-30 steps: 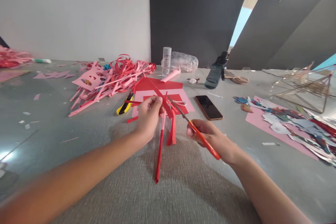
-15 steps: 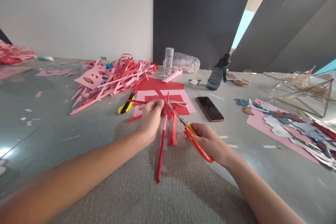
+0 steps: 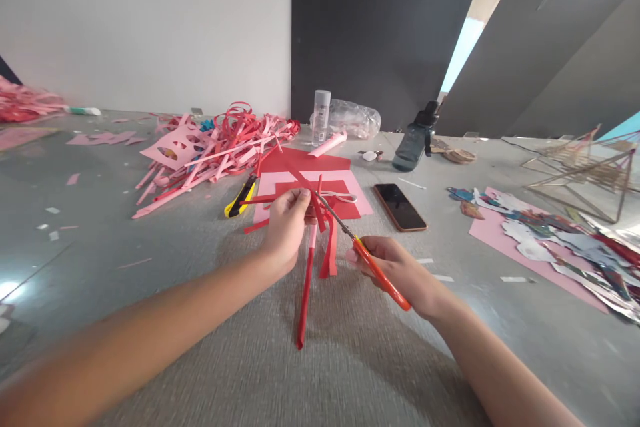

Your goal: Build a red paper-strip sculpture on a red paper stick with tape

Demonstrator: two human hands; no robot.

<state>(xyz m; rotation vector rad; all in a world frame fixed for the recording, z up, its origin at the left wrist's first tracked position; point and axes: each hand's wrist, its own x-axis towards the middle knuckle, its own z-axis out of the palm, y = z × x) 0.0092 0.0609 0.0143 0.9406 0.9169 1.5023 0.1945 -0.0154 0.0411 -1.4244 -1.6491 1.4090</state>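
While the tangle of pink and red strips (image 3: 235, 147) sits back left, probably to stay out of the arms' way, the yellow cutter (image 3: 241, 199) lies just right of it, seemingly kept within reach. Left hand (image 3: 290, 217): closed, thumb and finger pinching a long red strip (image 3: 299, 175) above the stacked sheets (image 3: 306, 160), likely to steady it near the blades. Red-and-pink tube (image 3: 306, 287) slants down below those fingers; can't tell if gripped too. Orange scissors (image 3: 383, 275) point up-left, tips beside the strip; contact unclear. Right hand (image 3: 403, 267): closed around the handles, wrist angled in, presumably so the blades cross the strip. Phone (image 3: 400, 207) lies beyond the right hand, off the sheets. Far right, pink paper (image 3: 483, 230) sits under loose cut-outs (image 3: 530, 237), apparently keeping them together.
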